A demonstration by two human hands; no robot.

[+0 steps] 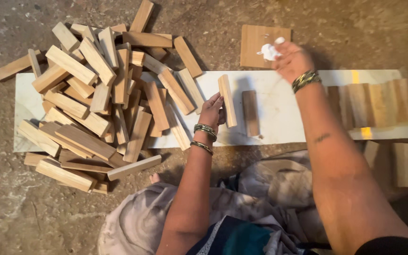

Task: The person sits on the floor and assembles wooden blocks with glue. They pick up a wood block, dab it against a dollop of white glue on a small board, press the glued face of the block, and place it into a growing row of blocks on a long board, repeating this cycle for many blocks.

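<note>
Two hands: left hand (212,109) grips a wooden block (227,100); right hand (291,60) pinches white cloth (269,51), fingers hidden.

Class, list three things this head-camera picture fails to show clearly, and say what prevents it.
1. Right hand: its fingertips, smeared white, hide part of the square board.
2. Lower blocks in the pile: buried under upper ones.
3. Row of blocks at right: blurred, cut by the edge.
</note>
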